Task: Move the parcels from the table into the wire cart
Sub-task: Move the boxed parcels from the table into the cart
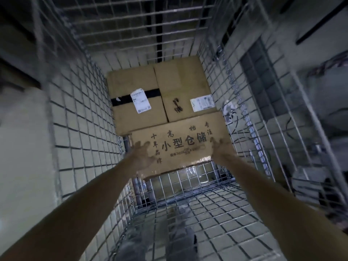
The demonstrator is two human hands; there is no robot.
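Dim room, pale tiled floor (235, 223) showing through mesh. Inside the wire cart (84, 110), the left hand (143, 157) and right hand (218, 147) press spread fingers against a printed parcel (180, 147), which touches a taped parcel (135, 110) and a labelled parcel (184, 87) behind it.

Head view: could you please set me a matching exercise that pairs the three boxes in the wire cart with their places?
Things:
1. Taped box
2. Scribbled box
3. Printed box

Places:
A. Nearest, between the left hand and the right hand
B. Far left in the cart
C. Far right in the cart

Pairs: 1-B, 2-C, 3-A.
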